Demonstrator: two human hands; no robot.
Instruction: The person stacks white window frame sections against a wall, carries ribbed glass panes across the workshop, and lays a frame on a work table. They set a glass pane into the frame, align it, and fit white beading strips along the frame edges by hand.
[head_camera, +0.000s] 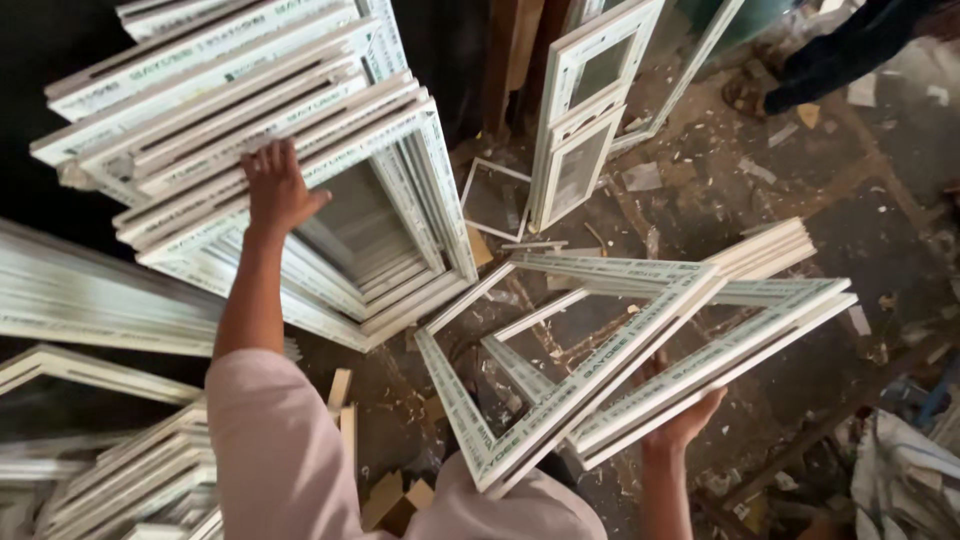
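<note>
pale pink short-sleeved shirt, sleeve ending above the elbow, bare forearms, bare left hand (276, 190), bare right hand (684, 420)

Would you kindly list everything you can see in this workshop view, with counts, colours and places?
leaning frame stack: many, white, upper left
held frames: several, white, centre, fanned out
frames with panes: about three, white, top centre, upright
small frame: one, white, flat on the floor by the stack
side frame piles: many, white, left edge
wood offcuts: a few, tan, bottom centre
floor: one, brown, littered with scraps
another person's leg: one, dark, top right
cloth heap: one, pale, bottom right
left hand: flat on the leaning stack
right hand: under the held frames
</note>
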